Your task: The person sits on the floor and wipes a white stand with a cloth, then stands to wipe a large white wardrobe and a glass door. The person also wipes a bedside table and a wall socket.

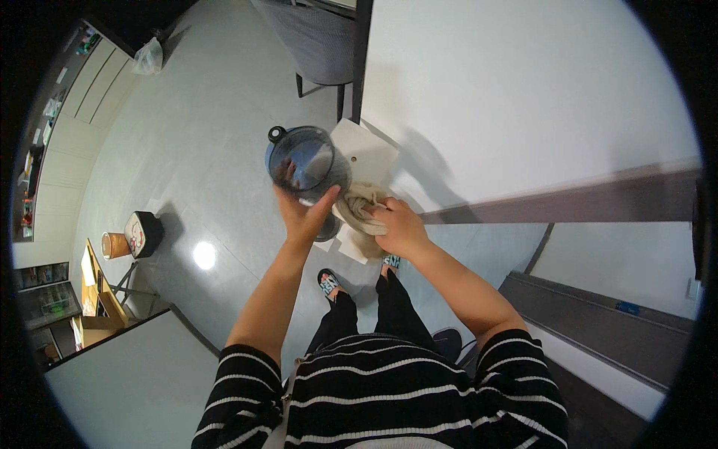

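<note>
My left hand (305, 217) is closed round the near side of a see-through, grey-tinted round container (308, 161). A small black loop or knob sticks out at its far left rim, and something blue shows through or behind it. Bunched beige cloth (360, 208) is gripped in my right hand (404, 230), just to the right of the container. Below both hands stands a white flat-topped piece (366, 152) with a small dark round spot on it. Part of it is hidden by the container and the cloth.
A large white tabletop (523, 97) with a dark edge lies at the right. A grey chair (321, 45) stands beyond. To the left are a black box-like stool (146, 234), a woven basket (115, 245) and a grey-white surface (142, 382). A plastic bag (148, 57) sits far left.
</note>
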Action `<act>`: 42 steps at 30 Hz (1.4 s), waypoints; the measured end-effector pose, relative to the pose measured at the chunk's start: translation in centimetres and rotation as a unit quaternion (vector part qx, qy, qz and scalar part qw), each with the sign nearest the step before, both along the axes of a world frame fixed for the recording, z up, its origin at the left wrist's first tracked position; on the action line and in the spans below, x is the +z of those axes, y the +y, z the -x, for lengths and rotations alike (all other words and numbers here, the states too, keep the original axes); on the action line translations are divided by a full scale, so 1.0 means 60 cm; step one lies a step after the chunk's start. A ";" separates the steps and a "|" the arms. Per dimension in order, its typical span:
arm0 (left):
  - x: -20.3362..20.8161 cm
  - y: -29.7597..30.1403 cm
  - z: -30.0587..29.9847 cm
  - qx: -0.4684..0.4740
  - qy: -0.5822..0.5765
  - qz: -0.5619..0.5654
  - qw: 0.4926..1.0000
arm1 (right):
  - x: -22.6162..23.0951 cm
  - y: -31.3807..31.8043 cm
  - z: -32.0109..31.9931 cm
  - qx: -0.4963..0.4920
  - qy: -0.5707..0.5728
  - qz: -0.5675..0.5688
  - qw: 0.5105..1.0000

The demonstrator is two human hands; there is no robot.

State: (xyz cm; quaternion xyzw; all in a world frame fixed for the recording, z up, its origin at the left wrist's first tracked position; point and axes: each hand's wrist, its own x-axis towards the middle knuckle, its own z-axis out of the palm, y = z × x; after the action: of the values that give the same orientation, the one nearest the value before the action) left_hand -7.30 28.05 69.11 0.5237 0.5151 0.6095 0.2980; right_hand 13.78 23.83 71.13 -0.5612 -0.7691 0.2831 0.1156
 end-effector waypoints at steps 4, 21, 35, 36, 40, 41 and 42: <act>0.001 0.033 -0.034 -0.053 0.081 0.048 0.994 | 0.009 0.015 -0.028 -0.174 0.087 -0.062 0.979; -0.045 0.037 -0.046 -0.070 0.172 0.064 0.981 | -0.069 -0.003 0.002 -0.429 0.450 0.058 0.781; -0.018 -0.035 -0.015 -0.007 0.092 0.018 0.996 | -0.095 -0.150 -0.002 -0.223 0.329 0.144 0.906; -0.022 -0.063 -0.012 -0.060 0.041 0.054 0.996 | -0.067 -0.152 -0.010 -0.225 0.327 0.126 0.909; 0.009 -0.150 -0.025 -0.284 -0.007 0.158 0.946 | 0.036 -0.144 -0.025 -0.130 0.349 0.139 0.918; 0.024 -0.164 -0.037 -0.340 -0.137 0.215 0.905 | 0.061 -0.138 -0.023 -0.109 0.382 0.124 0.909; 0.042 -0.175 -0.052 -0.390 -0.264 0.266 0.841 | 0.075 -0.134 -0.021 -0.088 0.413 0.110 0.900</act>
State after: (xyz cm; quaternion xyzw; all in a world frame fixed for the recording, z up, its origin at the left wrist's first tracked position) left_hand -4.21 17.54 71.60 0.4010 0.3130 0.3976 0.7637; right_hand 15.05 15.79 75.61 -0.4686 -0.5634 0.5613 0.3846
